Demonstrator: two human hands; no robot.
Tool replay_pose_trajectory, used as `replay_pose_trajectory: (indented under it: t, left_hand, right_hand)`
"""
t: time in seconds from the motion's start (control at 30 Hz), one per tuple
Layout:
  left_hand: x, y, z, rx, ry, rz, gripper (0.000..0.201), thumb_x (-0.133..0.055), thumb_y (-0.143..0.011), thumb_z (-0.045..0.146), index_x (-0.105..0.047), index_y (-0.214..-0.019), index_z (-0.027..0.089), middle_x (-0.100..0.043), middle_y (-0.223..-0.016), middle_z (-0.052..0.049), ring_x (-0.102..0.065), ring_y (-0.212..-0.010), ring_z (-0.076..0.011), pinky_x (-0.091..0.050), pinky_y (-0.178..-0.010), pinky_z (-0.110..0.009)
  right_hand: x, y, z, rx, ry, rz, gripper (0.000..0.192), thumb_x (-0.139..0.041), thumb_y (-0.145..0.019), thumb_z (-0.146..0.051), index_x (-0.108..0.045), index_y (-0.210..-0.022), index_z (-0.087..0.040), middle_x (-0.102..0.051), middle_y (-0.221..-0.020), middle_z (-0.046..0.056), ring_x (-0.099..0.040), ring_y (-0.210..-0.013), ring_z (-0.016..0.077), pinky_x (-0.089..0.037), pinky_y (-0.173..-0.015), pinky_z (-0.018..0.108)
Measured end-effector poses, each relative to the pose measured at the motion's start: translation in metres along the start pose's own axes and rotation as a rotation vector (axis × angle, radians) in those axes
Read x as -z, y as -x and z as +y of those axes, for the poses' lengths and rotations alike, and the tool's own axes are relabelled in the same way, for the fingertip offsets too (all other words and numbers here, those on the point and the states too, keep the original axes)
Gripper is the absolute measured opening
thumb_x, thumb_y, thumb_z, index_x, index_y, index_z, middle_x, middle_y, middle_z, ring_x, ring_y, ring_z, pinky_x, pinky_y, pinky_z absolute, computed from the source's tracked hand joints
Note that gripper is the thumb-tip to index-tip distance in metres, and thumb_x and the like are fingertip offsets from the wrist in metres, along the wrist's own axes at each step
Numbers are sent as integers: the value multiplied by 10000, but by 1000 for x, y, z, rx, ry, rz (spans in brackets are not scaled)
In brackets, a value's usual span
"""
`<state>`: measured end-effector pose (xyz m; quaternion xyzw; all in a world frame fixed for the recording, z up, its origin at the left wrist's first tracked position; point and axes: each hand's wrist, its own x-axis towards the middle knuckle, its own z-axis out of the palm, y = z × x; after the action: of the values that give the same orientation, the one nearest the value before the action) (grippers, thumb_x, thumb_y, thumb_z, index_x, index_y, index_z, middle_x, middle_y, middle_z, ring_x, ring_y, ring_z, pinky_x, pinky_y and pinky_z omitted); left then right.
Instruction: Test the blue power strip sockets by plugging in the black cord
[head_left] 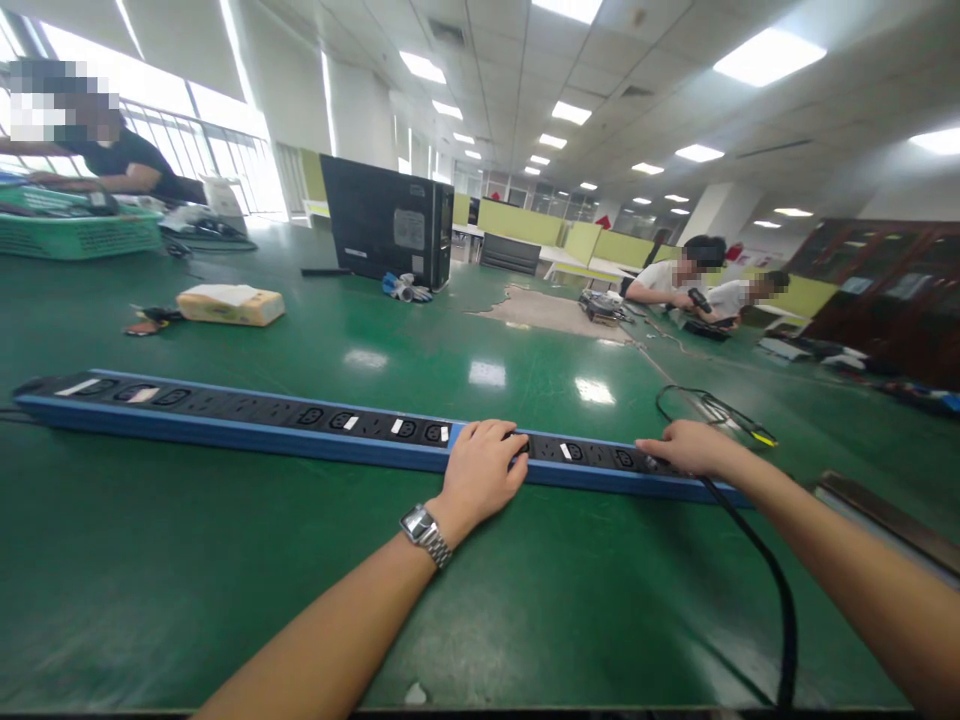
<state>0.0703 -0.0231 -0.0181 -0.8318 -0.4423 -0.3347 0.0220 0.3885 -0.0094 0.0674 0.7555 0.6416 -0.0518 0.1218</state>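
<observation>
A long blue and black power strip (pixel 240 425) lies across the green table, its row of sockets facing up and white labels beside some of them. My left hand (pixel 486 465), with a metal-band watch (pixel 426 535) on the wrist, grips the strip right of its middle, fingers curled over the top. Near the strip's right end my right hand (pixel 686 448) is closed on a plug at the sockets, mostly covered by the fingers. From beneath that hand a thick black cable (pixel 780 590) runs down to the table's front edge.
Beyond the strip are a tissue pack (pixel 231 304), a black computer case (pixel 382 220), blue-grey gloves (pixel 406 288) and a green basket (pixel 82 235). A looped black cable (pixel 720 408) lies at right. One person sits at far left; two work at far right, one holding a power drill (pixel 699 300).
</observation>
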Motion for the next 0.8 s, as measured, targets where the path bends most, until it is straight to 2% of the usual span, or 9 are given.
replay_pose_trajectory:
  t: [0.13,0.3,0.5,0.67,0.8]
  left_hand:
    - [0,0,0,2,14,9,276,-527,-895,308,-695,-1096,223,-656,-1203,-71,-561,-1135,-228,-395,-1006,-425]
    - [1,0,1,5,24,10,274,-525,-896,309,-699,-1088,220,-658,-1195,-72,-563,-1127,-229,-392,-1004,-430]
    - [1,0,2,3,20,7,271,-523,-897,306,-699,-1085,223,-660,-1192,-71,-562,-1125,-230,-390,-1004,-430]
    - [0,0,1,1,11,6,271,-523,-897,306,-694,-1088,219,-658,-1194,-70,-559,-1128,-226,-391,-1007,-424]
    - [-1,0,0,2,3,4,273,-519,-900,309,-694,-1089,220,-658,-1196,-68,-559,-1131,-224,-392,-1009,-420]
  right_hand:
    - [-10,-18,5,-28,40,-21,638,-395,-839,-653,-728,-822,-109,-713,-940,200,-672,-898,316,-470,-721,359]
    - [-10,-24,9,-49,68,-46,635,-408,-851,-631,-728,-904,-85,-698,-1012,226,-664,-957,322,-478,-791,385]
    - [-10,-15,-9,-117,102,-11,605,-411,-862,-600,-703,-1023,-95,-667,-1116,225,-645,-1028,342,-472,-834,433]
    - [-15,-3,-11,-110,88,-27,608,-316,-922,-547,-678,-1043,-74,-652,-1138,242,-629,-1071,343,-464,-869,440]
    - [-24,12,-17,-169,88,71,643,-259,-926,-584,-653,-1064,-94,-665,-1095,238,-645,-1025,353,-467,-849,470]
